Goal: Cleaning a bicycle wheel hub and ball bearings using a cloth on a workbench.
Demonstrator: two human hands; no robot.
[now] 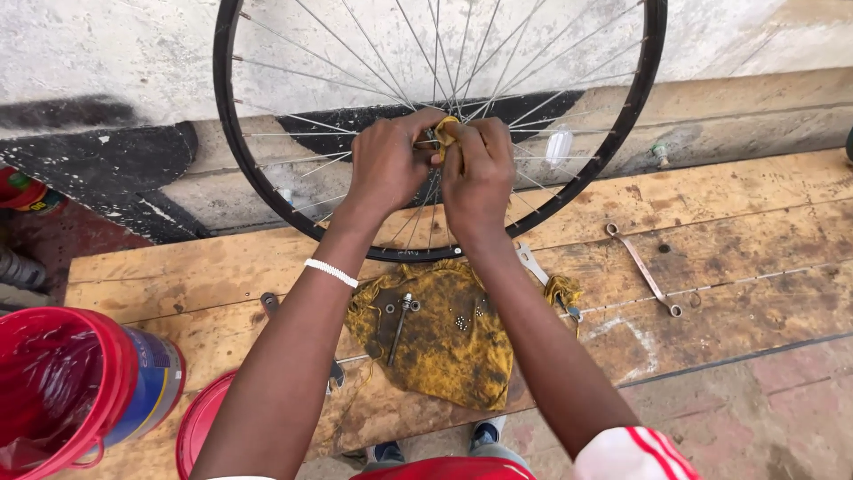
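A black bicycle wheel rim [233, 133] with thin spokes stands upright on a wooden board [737, 213]. At its centre, my left hand [384, 164] grips the hub area. My right hand [477, 173] is closed on a small yellow rag [446, 132] pressed against the hub. The hub itself is hidden by my fingers. Below my hands a dirty yellow cloth [444, 342] lies on the board, holding an axle [399, 327], a few small bearing balls [462, 323] and washers.
A long spanner [641, 267] lies on the board at right, another spanner [531, 262] near the cloth. A red bucket [53, 391] and a red lid [200, 422] sit at lower left. A concrete wall and ledge run behind the wheel.
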